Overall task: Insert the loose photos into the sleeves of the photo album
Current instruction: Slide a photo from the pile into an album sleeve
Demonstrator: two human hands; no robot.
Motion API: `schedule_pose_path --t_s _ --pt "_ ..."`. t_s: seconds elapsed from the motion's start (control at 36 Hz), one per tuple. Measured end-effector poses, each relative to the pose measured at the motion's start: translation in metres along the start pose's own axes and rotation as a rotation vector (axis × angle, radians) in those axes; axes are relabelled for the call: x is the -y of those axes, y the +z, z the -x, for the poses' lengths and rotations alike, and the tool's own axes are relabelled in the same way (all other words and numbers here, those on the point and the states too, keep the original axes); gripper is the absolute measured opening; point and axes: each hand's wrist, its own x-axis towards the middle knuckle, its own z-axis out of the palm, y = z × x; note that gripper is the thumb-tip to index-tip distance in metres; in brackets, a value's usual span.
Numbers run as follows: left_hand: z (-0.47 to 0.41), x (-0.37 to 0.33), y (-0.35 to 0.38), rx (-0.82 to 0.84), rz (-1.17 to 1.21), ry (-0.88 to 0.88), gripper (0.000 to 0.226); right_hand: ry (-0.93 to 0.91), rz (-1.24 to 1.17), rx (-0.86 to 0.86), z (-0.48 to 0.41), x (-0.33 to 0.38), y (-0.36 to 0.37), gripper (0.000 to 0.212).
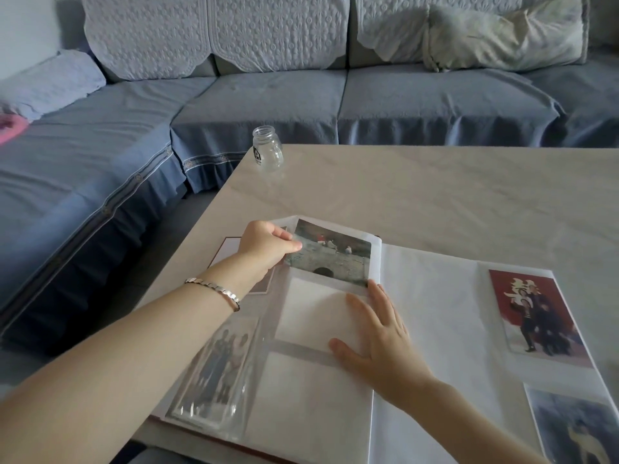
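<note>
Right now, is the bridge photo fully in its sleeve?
No, partly in: the photo sticks out above the sleeve, pinched by the left hand.

A small dark label is showing on the clear glass jar (268,149) standing at the far left corner of the bench (435,195), its print too small to read. A large pale sign is showing in the red-backed photo (536,316) near the bench's right edge, unreadable.

Beyond the left hand (264,246) a blue sofa (268,102) with pale embossed covers, under it a cream marbled counter (435,195); right of the right hand (378,339) a red-backed photo (532,313).
</note>
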Motion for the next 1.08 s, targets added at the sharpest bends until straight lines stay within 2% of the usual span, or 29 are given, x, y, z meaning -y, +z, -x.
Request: schedule_pose_path --t_s 0.08,0.25,0.5,0.69,0.78,0.89,1.08 --pt "0.001 -0.005 -0.002 -0.003 0.045 -0.042 0.020 0.033 -0.061 0.027 0.003 -0.004 -0.007 0.073" --pt "0.003 -0.012 -0.004 -0.031 -0.012 -0.031 0.023 0.075 -0.119 0.020 0.004 -0.013 -0.006 0.089" --pt "0.010 -0.020 0.001 -0.012 -0.081 0.061 0.025 0.088 -0.167 0.009 0.003 -0.013 -0.006 0.089" --pt "0.012 -0.021 -0.001 0.028 0.015 -0.111 0.025 0.082 -0.176 -0.004 0.001 -0.015 -0.004 0.089" --pt "0.012 -0.020 -0.002 0.031 0.021 -0.130 0.022 0.081 -0.179 -0.006 0.001 -0.015 -0.004 0.089" --pt "0.013 -0.018 -0.001 0.026 -0.021 -0.057 0.017 0.081 -0.174 0.000 0.000 -0.016 -0.005 0.090" --pt "0.019 -0.014 0.005 -0.089 -0.152 0.144 0.019 0.096 -0.167 0.013 0.002 -0.015 -0.006 0.089"
